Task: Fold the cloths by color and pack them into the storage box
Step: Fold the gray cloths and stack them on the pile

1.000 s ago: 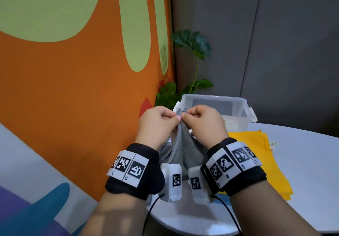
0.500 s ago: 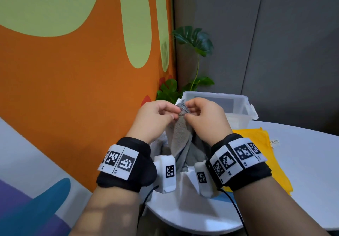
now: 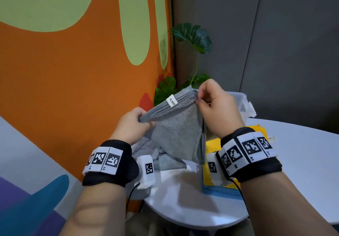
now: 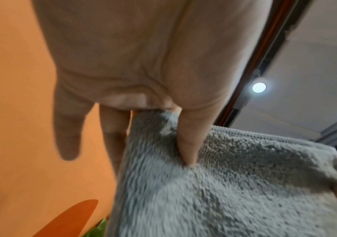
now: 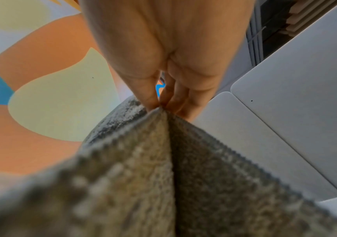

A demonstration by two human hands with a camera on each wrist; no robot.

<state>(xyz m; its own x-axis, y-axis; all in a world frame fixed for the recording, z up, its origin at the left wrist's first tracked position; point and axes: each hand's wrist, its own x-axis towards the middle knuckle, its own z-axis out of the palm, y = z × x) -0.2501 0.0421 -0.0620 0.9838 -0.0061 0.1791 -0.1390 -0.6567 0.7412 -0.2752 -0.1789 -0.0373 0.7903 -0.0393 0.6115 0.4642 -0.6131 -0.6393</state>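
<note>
A grey terry cloth [image 3: 176, 131] hangs in the air above the white table [image 3: 302, 162], stretched between both hands. My left hand [image 3: 142, 121] pinches its lower left corner; in the left wrist view the thumb presses into the grey cloth [image 4: 224, 184]. My right hand [image 3: 199, 98] pinches the upper right corner, held higher, with the grey cloth [image 5: 163, 160] hanging from its fingertips in the right wrist view. A white label [image 3: 171, 101] shows on the top hem. The clear storage box [image 3: 245, 103] stands behind the right hand, mostly hidden.
A yellow cloth [image 3: 212, 144] lies on the table under my right wrist, with a blue cloth [image 3: 216, 192] edge beneath it. More grey fabric [image 3: 165, 160] lies below the held cloth. A potted plant [image 3: 194, 37] stands behind the box, by the orange wall [image 3: 73, 89].
My hands, which pinched the cloth close together, have drawn apart. The right hand rose and the left dropped leftward, spreading the grey cloth's top edge between them.
</note>
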